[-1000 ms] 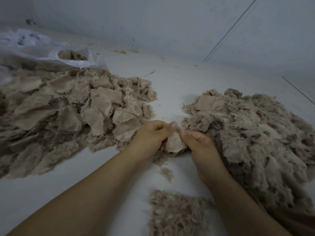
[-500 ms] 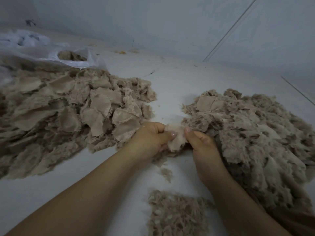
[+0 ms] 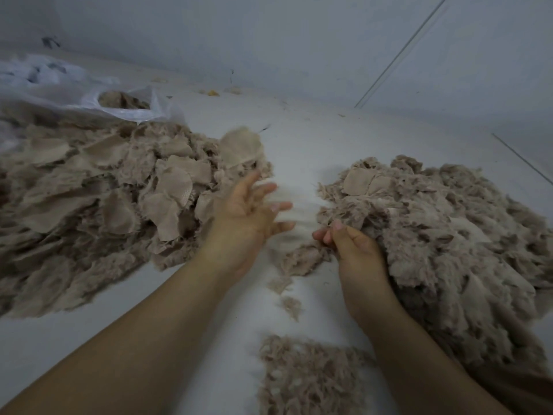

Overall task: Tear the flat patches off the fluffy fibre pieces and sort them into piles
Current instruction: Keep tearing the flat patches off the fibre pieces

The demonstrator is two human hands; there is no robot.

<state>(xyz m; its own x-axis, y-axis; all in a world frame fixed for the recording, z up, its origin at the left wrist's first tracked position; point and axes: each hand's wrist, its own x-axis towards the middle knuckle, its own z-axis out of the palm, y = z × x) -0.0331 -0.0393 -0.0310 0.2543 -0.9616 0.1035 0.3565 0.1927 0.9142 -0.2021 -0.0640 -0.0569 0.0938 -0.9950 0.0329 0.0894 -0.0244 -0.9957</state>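
Surface: pale grey-white floor (image 3: 314,151) running up to a plain wall (image 3: 299,40), kinda dim in here.
Left pile: big heap (image 3: 98,199) on my left, lots of flat woven patches on top with fluffy stuff under and round them.
Loose patch: 1 flat patch (image 3: 241,148) blurred at the near-right edge of that heap, just past my left fingertips. Can't tell if it's in the air or lying on the heap.
Left hand: my left hand (image 3: 248,211) is spread, palm up, fingers apart and blurry, holding nothing.
Right hand: my right hand (image 3: 356,250) has its fingers curled into the edge of the right pile, gripping a clump of fluffy fibre (image 3: 308,256) that trails out onto the floor.
Right pile: the fluffy heap (image 3: 443,235) on my right, 1 flat patch (image 3: 363,181) showing near its far-left edge.
Near pile: smaller patch of fluff (image 3: 308,375) on the floor between my forearms, plus a couple of stray tufts (image 3: 284,292) above it.
Bag: clear plastic bag (image 3: 89,97) behind the left heap, some of the same brown stuff inside.
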